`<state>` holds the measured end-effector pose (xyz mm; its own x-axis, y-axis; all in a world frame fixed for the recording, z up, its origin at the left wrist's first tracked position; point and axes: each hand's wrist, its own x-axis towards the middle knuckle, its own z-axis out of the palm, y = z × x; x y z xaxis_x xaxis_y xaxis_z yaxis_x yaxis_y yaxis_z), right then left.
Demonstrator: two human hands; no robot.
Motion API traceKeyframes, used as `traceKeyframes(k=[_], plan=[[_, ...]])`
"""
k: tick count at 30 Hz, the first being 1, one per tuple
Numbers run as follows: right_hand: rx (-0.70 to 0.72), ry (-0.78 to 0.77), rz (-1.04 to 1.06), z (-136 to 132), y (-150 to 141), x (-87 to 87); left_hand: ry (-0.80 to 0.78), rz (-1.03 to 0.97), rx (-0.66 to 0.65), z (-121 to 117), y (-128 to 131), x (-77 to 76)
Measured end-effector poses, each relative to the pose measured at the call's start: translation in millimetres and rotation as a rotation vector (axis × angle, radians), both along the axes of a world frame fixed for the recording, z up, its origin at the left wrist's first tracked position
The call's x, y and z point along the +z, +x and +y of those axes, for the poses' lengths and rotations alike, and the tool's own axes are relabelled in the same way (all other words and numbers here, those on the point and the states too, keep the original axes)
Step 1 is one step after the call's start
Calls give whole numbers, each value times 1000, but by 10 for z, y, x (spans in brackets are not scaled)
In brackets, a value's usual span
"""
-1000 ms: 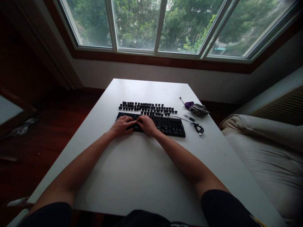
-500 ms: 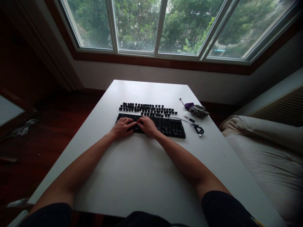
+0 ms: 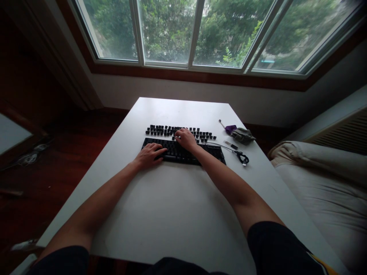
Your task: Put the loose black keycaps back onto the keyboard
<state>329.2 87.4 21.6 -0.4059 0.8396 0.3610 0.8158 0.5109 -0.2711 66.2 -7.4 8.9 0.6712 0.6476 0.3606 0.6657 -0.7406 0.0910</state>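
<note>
A black keyboard (image 3: 183, 154) lies on the white table, its left end under my left hand (image 3: 149, 154). That hand rests flat, its fingers stretched over the keys and the thumb at the near edge. Beyond the keyboard, loose black keycaps (image 3: 160, 131) stand in uneven rows. My right hand (image 3: 185, 138) reaches across the keyboard to these rows, with thumb and fingers bent together among the nearest caps. Whether a cap is pinched there is too small to make out. The right wrist and forearm hide part of the keyboard.
Right of the keyboard lie a coiled black cable (image 3: 241, 157) with a USB plug and a small puller-like tool (image 3: 231, 145). Farther back are a grey cloth (image 3: 243, 135), a purple item (image 3: 230, 129) and a thin stick (image 3: 221, 123). A beige couch (image 3: 315, 179) stands beside the table (image 3: 172, 214).
My right hand has left the keyboard beside my left hand and moved forward and right to the loose keycaps. The left hand has stayed on the keyboard's left end.
</note>
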Motion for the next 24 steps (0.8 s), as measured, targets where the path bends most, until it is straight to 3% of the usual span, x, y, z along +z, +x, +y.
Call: traceKeyframes(k=[6,15,20,24], plan=[[76,-15,-135,189,-118,11,3,0,7,25,-24,-3],[63,-38,-161,257,-199,-24,3,-3,-4,47,-51,10],[45,12,-47,145,-148,27,11,-15,2,47,-46,-5],[81,-1,120,-122,-72,45,17,5,-3,59,-42,3]])
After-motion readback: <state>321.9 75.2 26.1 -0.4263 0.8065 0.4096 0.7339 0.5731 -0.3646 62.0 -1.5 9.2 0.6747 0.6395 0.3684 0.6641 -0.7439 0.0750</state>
